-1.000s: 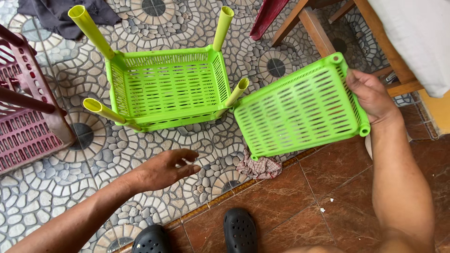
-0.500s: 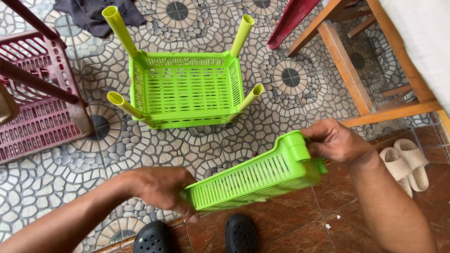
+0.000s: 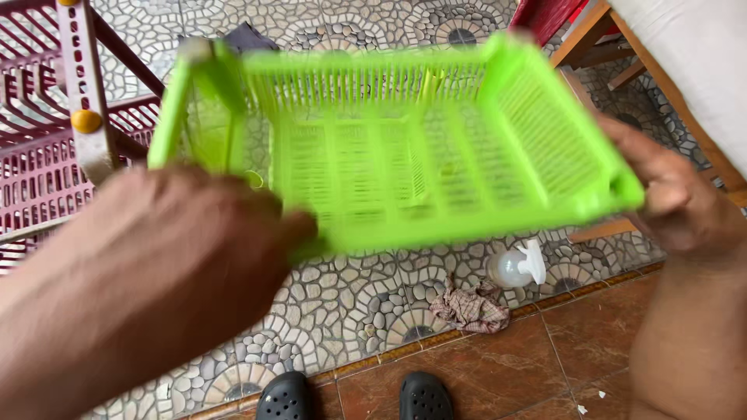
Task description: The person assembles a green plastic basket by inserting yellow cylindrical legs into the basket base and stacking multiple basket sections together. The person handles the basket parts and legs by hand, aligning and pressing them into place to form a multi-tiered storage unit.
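Both hands, left hand [image 3: 167, 257] and right hand [image 3: 681, 198], gripped the green slotted tray [image 3: 405, 148] by its 2 ends, held level above the legged tray, not yet seated on it.

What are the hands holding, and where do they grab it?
Both hands hold one bright green slotted plastic basket tray. The left hand grips its near left corner; the right hand grips its right end, by the corner.
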